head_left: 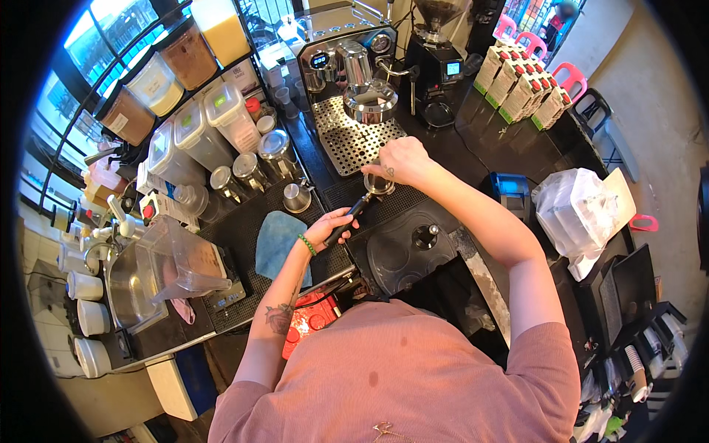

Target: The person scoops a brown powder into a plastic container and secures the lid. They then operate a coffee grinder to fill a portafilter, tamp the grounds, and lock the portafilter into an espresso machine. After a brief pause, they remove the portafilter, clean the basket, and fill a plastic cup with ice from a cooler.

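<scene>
My left hand [332,227] is closed around the black handle of a portafilter [357,207]. Over the portafilter's round metal head, my right hand [401,160] is curled with its thumb pointing left; what lies inside its fingers is hidden. Both hands are in front of the perforated metal drip tray [354,135] of an espresso machine [346,41]. Left of the portafilter, a small metal cup [297,197] stands on the black bar mat [249,221], with a blue cloth [279,246] beside it. Below the right forearm is a tamper [426,235] in a black tamping station.
Metal milk pitchers [249,169] stand left of the machine, and a coffee grinder [437,77] stands right. Farther left are a clear blender jar [177,260], a digital scale [227,296] and a sink [124,288]. Cartons [518,83] and a white plastic bag [570,210] sit on the right counter.
</scene>
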Available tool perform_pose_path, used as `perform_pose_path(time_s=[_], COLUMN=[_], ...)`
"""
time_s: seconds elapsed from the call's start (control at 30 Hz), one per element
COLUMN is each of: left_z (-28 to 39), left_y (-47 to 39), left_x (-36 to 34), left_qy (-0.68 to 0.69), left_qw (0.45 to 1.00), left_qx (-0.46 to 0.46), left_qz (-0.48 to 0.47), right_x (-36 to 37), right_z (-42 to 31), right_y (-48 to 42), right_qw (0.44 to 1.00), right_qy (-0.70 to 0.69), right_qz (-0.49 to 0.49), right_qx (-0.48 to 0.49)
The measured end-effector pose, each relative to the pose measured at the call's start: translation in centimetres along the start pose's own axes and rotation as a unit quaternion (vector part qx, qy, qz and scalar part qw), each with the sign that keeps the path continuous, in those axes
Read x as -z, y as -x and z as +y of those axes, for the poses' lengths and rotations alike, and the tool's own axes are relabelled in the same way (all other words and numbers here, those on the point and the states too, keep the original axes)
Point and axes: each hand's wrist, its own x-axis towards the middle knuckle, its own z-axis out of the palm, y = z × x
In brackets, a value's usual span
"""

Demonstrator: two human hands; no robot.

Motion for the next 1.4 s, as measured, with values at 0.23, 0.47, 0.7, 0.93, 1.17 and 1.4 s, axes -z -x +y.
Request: perform_pose_path(time_s=[0.23,0.47,0.7,0.93,1.17,1.4], left_z=[-0.1,0.0,0.0,0.3,0.2,0.0], left_y=[-0.2,-0.2,-0.2,-0.1,-0.3,-0.2], left_x=[0.0,-0.1,-0.1,-0.7,-0.5,-0.3], left_qy=[-0.004,-0.008,-0.013,-0.022,-0.031,-0.017], left_qw=[1.0,1.0,1.0,1.0,0.999,0.999], left_qx=[-0.002,0.003,0.002,0.002,0.002,0.006], left_qz=[-0.004,0.001,0.008,0.016,0.023,0.027], right_x=[-0.8,-0.8,-1.6,-3.1,-3.3,-0.9], right_z=[1.1,0.7,1.0,1.7,1.5,-1.1], right_y=[-0.9,-1.1,-1.1,-0.9,-0.1,6.1], right_qw=[0.998,1.0,1.0,0.988,0.976,0.949], right_qy=[0.027,0.024,0.001,-0.121,-0.183,-0.242], right_qz=[0.047,0.008,0.023,0.075,0.111,0.201], right_qx=[0.025,-0.005,0.019,0.063,0.042,0.012])
